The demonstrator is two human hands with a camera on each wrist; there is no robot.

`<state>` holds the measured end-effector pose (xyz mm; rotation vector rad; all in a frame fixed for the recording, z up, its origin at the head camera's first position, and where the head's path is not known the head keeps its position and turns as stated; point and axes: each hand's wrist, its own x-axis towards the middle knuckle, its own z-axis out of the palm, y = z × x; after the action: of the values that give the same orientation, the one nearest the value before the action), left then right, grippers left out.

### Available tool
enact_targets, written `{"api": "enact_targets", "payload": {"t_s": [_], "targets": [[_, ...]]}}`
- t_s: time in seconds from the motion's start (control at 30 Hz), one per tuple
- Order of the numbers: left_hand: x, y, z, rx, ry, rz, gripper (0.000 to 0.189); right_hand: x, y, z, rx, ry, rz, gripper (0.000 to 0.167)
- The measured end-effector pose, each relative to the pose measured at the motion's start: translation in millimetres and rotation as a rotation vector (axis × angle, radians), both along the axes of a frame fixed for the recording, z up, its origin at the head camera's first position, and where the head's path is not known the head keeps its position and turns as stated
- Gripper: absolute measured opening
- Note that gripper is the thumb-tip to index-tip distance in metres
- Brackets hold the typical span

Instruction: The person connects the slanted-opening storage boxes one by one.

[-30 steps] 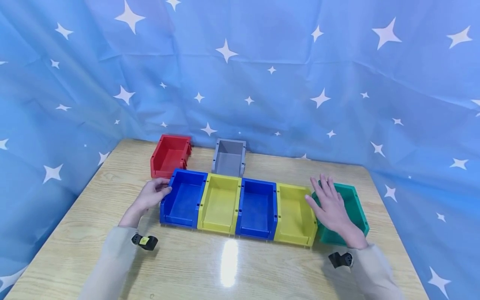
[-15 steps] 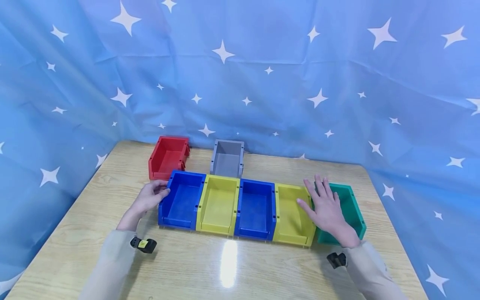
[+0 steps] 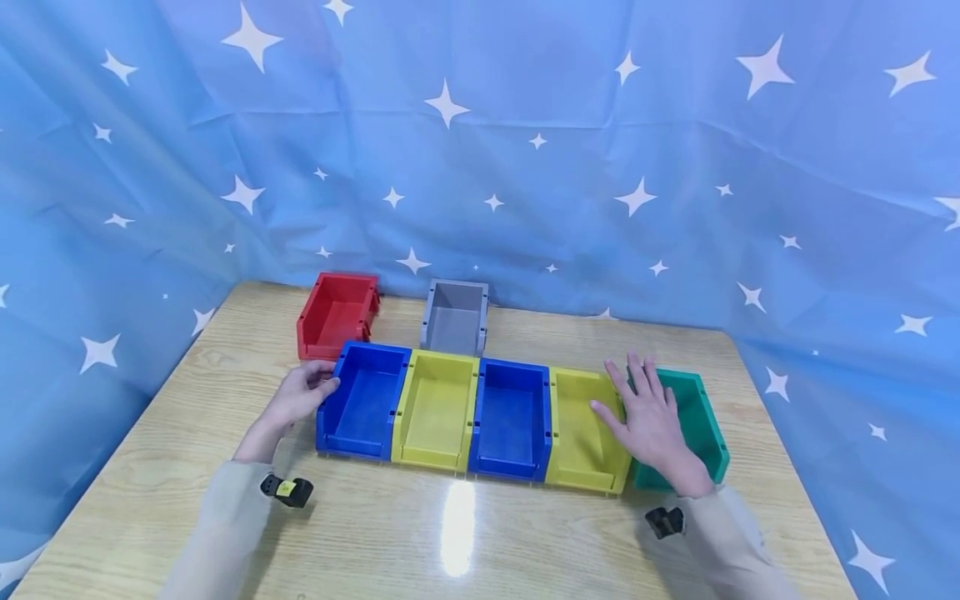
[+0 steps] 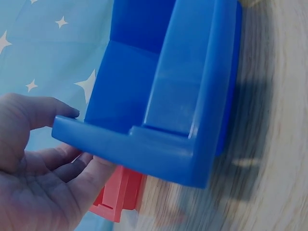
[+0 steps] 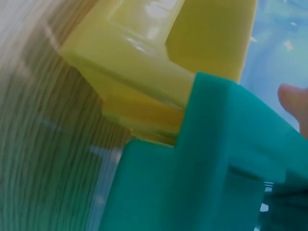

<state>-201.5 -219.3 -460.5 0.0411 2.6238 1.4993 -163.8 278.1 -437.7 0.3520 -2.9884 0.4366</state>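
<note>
Light-blue cloth backdrop (image 3: 510, 229): printed with white four-pointed stars; hangs in folds beyond the green open-fronted plastic bin (image 3: 696, 417).
Green bin: rests upright at the right-hand end of a row of bins; partly covered along its left side.
Right hand (image 3: 654, 421): held over the green bin's left edge, back upward, fingers straight and spread; cannot tell whether touching the rim.
Nearer yellow open-fronted plastic bin (image 3: 581, 442): stands just left of the green bin; cannot tell whether touching it.
Inner blue open-fronted plastic bin (image 3: 513, 417): second to the left of the green bin, side against the nearer yellow bin.
Farther yellow open-fronted plastic bin (image 3: 437, 408): third to the left of the green bin.
Outer blue open-fronted plastic bin (image 3: 365, 400): fourth to the left of the green bin, closing the row.
Left hand (image 3: 292, 396): well left of the green bin; grips the outer blue bin's free side wall at the rim.
Grey plastic bin (image 3: 455, 325): left of and farther back than the green bin, behind the farther yellow bin.
Red plastic bin (image 3: 337, 321): farther left again, behind the outer blue bin.
Pale wood-grain table (image 3: 555, 542): extends under and around the green bin; shows a bright reflection left of it.
</note>
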Motion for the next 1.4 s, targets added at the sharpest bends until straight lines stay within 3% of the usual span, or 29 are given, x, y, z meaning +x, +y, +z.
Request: {"api": "enact_targets", "payload": {"t_s": [0.4, 1.0, 1.4], "targets": [[5.5, -11.7, -0.8, -0.013, -0.001, 0.021, 0.035, -5.3, -11, -4.1, 0.009, -0.016, 0.007, 0.072], [12.1, -7.8, 1.0, -0.056, -0.021, 0.038, 0.033, -3.7, -10, -14.0, -0.089, -0.026, 0.022, 0.071], [12.5, -9.9, -1.8, -0.025, 0.036, 0.041, 0.033, -3.1, -11, -14.7, -0.063, -0.019, 0.012, 0.072]]}}
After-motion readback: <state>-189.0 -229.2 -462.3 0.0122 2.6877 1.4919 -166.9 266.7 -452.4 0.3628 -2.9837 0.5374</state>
